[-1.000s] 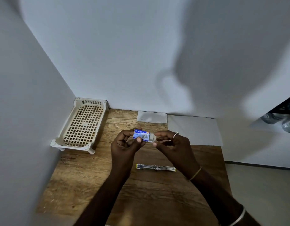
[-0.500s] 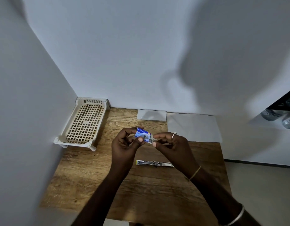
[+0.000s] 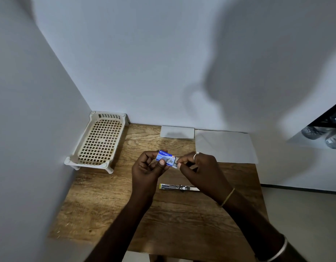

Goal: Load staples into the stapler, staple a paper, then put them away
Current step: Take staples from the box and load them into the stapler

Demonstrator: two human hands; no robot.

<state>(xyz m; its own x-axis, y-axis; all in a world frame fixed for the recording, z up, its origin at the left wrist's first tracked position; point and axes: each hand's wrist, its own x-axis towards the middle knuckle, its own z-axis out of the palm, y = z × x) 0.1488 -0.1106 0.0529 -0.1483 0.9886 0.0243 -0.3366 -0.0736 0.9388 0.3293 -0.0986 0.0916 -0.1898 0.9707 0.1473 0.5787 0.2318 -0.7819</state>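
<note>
Staple box [image 3: 165,157] tilted right-end-down since earlier; left hand [image 3: 144,171] fingers pinched its body, right hand [image 3: 201,171] fingers gripped its end, above stapler [image 3: 179,187] on counter [image 3: 106,195].

— What is carried by the wooden table [image 3: 99,201]?
— A cream plastic basket [image 3: 106,115] is set at its upper-left corner. A small white paper [image 3: 177,132] and a larger white sheet [image 3: 225,146] are laid along the back edge, and an opened stapler [image 3: 179,187] at centre.
</note>
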